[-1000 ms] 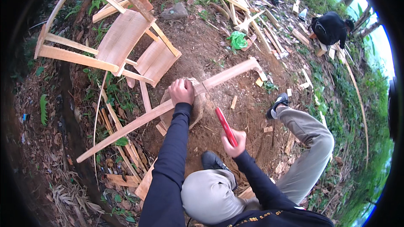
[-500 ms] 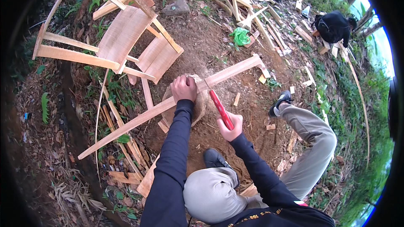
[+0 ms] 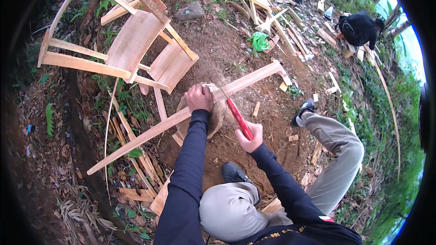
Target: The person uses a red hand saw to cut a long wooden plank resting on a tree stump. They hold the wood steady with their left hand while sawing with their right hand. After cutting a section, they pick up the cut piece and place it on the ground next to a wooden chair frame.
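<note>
A long pale wooden board [image 3: 150, 137] lies slantwise across a round wood stump [image 3: 217, 117], both ends jutting past it. My left hand [image 3: 199, 98] is closed over the board on top of the stump, pressing it there. Just right of it, my right hand [image 3: 250, 137] is wrapped round the lower end of a red-handled cutting tool [image 3: 239, 119]. The tool's far end meets the board's near edge, where a thin dark line runs into the wood. Its blade is seen almost edge-on, so the exact kind is hard to tell.
A wooden chair frame [image 3: 136, 41] with a slatted back stands at the upper left. Cut boards [image 3: 281, 31] and a green plastic bag [image 3: 259, 41] lie beyond the stump. Another person in black [image 3: 359, 29] crouches at the far right. Wood strips [image 3: 136, 149] lie at the left.
The whole view has shifted slightly. Both hands keep their grips, and the board and tool stay in nearly the same place on the stump.
</note>
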Demonstrator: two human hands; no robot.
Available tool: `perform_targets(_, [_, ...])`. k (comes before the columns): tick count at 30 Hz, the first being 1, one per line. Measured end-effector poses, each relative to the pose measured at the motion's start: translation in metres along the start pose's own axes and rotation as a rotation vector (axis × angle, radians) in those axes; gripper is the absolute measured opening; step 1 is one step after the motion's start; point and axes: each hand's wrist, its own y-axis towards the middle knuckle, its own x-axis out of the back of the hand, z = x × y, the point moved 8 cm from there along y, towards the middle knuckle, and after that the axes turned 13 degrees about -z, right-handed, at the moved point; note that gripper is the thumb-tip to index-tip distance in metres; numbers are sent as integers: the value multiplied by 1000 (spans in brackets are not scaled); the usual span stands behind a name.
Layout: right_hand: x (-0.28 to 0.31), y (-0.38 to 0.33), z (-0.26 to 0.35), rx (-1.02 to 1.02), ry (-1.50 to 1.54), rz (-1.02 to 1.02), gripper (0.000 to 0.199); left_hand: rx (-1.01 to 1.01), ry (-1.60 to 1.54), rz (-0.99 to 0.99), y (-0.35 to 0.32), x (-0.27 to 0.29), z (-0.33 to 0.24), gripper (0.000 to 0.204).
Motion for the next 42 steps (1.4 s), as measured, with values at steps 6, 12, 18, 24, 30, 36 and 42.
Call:
perform_targets(6, [64, -103, 6, -58, -54, 48, 8, 3, 22, 2, -4, 3, 8, 24])
perform_targets(12, [29, -52, 10, 28, -95, 36, 8, 2, 36, 74, -5, -5, 2, 20])
perform_targets(18, [21, -47, 0, -73, -33, 16, 9, -20, 92, 41, -4, -3, 5, 20])
perform_targets(24, [96, -156, 17, -70, -138, 100, 7, -6, 100, 50, -7, -3, 3, 23])
perform_targets(30, [27, -61, 21, 5, -49, -37, 15, -26, 19, 20, -2, 0, 0, 23])
perform_targets(36, [1, -28, 4, -50, -2, -13, 17, -18, 100, 77, -5, -5, 3, 20])
perform_targets(42, [93, -137, 25, -89, -95, 65, 4, -29, 62, 2, -5, -3, -2, 26])
